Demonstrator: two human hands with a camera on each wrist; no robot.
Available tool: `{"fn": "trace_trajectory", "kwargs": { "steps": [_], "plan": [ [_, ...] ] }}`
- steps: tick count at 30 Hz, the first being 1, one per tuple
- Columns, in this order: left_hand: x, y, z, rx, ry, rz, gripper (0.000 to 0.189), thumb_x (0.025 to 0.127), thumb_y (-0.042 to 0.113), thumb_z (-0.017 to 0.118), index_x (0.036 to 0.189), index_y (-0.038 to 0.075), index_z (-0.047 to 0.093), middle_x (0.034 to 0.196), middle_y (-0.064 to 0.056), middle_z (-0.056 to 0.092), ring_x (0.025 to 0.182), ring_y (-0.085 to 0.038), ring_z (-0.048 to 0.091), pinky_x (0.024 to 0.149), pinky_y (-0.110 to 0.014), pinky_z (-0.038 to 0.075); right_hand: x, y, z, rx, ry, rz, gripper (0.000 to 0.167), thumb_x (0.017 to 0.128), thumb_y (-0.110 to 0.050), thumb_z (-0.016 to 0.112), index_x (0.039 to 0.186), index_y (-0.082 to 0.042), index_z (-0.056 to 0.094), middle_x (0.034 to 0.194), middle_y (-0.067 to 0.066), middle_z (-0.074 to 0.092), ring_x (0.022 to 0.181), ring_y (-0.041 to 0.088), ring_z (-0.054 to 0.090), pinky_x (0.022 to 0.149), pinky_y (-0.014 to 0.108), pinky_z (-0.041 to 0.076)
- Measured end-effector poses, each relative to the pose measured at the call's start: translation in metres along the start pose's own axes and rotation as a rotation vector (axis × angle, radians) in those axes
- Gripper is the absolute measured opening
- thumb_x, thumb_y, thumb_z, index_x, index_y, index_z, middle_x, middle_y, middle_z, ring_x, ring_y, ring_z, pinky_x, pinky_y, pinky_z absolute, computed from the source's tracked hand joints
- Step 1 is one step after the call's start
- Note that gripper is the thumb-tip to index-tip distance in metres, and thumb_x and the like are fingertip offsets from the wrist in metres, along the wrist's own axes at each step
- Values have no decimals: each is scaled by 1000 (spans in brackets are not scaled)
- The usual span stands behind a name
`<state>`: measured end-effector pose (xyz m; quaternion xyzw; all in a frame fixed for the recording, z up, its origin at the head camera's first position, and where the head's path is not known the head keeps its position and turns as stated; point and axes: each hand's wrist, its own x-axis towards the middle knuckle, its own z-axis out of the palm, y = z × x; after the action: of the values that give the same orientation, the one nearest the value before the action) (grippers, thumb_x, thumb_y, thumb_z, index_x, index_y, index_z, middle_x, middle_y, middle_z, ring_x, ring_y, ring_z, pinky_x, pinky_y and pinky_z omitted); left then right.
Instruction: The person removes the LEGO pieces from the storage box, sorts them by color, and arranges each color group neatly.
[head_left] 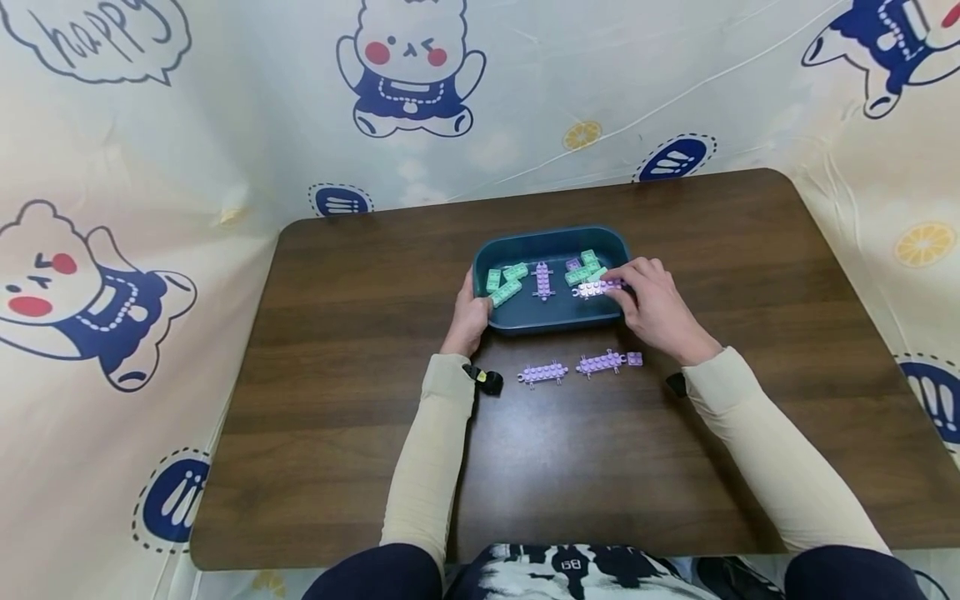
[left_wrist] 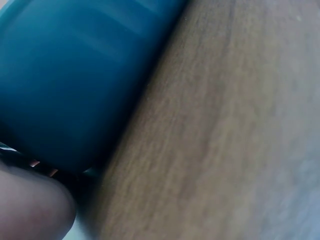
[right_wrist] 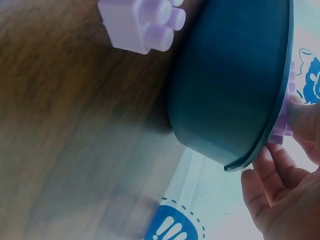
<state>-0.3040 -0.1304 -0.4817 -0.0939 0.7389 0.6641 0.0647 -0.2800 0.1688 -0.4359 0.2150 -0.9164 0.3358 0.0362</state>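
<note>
Right hand (head_left: 658, 310): pinching a purple studded block (head_left: 589, 290), right side of the teal tray (head_left: 528, 317). Left hand (head_left: 468, 318): gripping tray's left end. Block likely light, rigid, slick; best held across its sides.

left-wrist view blurred, tray (left_wrist: 75, 75) cropped there

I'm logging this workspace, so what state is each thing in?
Blue tray: upright, uncovered
Left hand: gripping the tray's left end
Right hand: pinching one purple piece
Middle purple piece: lying in the tray, unheld
Green bricks: in the tray; whether joined, cannot tell
Left purple piece and right purple piece on the table: unheld, apart
Small purple brick: on the table, unheld
</note>
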Motion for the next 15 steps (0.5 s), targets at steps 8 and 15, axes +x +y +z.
{"fn": "trace_trajectory", "kwargs": {
  "steps": [8,15],
  "plan": [
    [0,0,1,18,2,-20,90,77,-12,39,157,20,15,161,-1,18,139,-19,23,114,-40,18,-11,6,-4,22,61,8,23,94,-10,62,116,-6,64,109,10,53,100,29,39,84,44,32],
    [0,0,0,12,11,-23,90,76,-12,40,157,20,15,161,-1,18,139,-18,22,114,-40,17,-22,11,-10,33,127,4,22,94,-7,59,116,-4,62,110,11,53,101,29,39,82,43,33]
  ]
}}
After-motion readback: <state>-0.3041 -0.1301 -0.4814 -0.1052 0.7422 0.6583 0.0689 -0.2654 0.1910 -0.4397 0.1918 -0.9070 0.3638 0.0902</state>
